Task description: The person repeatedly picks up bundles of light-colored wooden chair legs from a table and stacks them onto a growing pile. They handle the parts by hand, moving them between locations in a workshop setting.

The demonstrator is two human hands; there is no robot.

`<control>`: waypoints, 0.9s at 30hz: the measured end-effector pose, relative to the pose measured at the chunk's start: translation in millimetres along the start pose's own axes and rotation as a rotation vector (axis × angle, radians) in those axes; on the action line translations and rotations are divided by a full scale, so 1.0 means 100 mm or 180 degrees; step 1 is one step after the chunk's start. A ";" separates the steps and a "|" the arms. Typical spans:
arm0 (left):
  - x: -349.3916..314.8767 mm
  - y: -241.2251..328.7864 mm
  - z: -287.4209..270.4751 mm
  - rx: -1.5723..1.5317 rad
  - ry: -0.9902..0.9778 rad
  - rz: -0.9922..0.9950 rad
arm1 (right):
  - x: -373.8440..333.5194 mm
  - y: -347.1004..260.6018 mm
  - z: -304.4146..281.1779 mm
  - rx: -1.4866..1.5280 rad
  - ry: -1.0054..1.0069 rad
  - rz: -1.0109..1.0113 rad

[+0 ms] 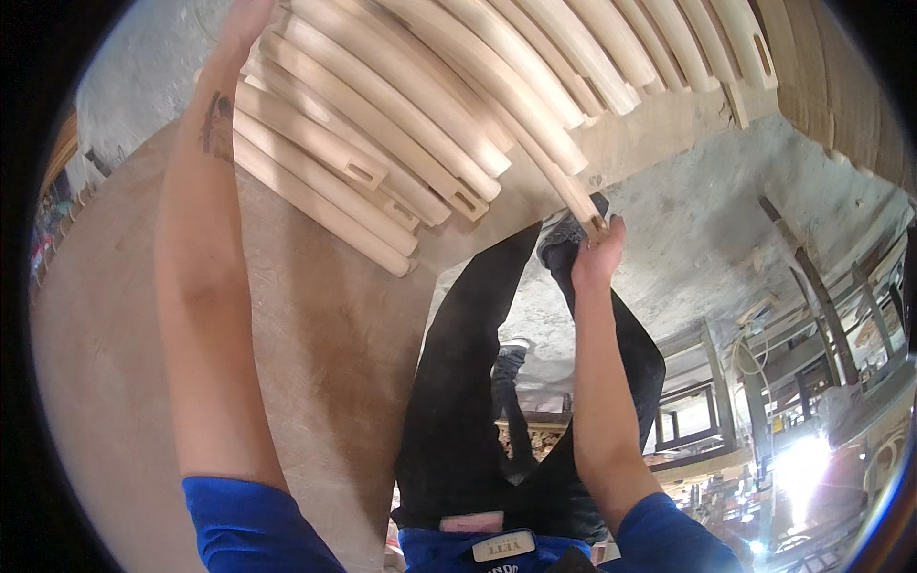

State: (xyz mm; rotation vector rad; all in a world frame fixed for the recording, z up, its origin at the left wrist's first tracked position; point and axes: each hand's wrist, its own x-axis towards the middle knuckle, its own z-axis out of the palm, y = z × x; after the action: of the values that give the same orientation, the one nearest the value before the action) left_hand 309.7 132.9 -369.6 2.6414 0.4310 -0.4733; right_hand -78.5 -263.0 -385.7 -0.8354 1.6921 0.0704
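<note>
Many pale, bare wooden rails (401, 105) lie side by side, some with a slot cut near the end. My right hand (600, 253) is closed around the near end of one slim wooden rail (565, 186), which juts past the others over the board's edge. At the top left, my left hand (250, 21) reaches to the far ends of the rails. Its fingers run out of the picture, so their grip is hidden.
The rails rest on a wide brown board (334, 382). Beyond its right edge is a grey concrete floor (669, 210), with my legs (468, 382) standing there. Wooden frames (707, 401) and a loose pale cord (750, 353) are on the right. Another wooden surface (845, 76) fills the upper right.
</note>
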 end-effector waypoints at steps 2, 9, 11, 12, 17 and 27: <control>0.17 0.06 -0.04 -0.0185 -0.0215 0.0277 | -0.06 -0.01 0.22 0.0029 -0.0861 -0.0279; 0.20 0.07 0.11 -0.0594 -0.0566 -0.0205 | -0.69 0.53 0.15 -0.0684 -0.0223 -0.0994; 0.24 -0.09 0.09 -0.0996 -0.0258 -0.0145 | -0.80 0.78 0.10 -0.1202 -0.0606 -0.1553; 0.32 -0.34 -0.09 -0.1001 0.0033 0.0091 | -0.83 0.89 0.23 -0.1256 -0.0714 -0.1674; 0.20 -0.12 0.29 -0.1422 -0.0223 0.0110 | -0.12 1.08 0.16 0.1276 -0.0134 0.0211; -0.68 0.06 0.59 -0.1079 0.0187 -0.0273 | -0.20 1.13 0.18 0.1764 -0.1468 0.0966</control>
State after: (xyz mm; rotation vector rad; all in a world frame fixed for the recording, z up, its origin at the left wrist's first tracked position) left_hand 235.8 85.9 -390.9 2.3204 0.5891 -0.3170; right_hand -125.5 -161.4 -415.9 -0.1261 1.2890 -0.0018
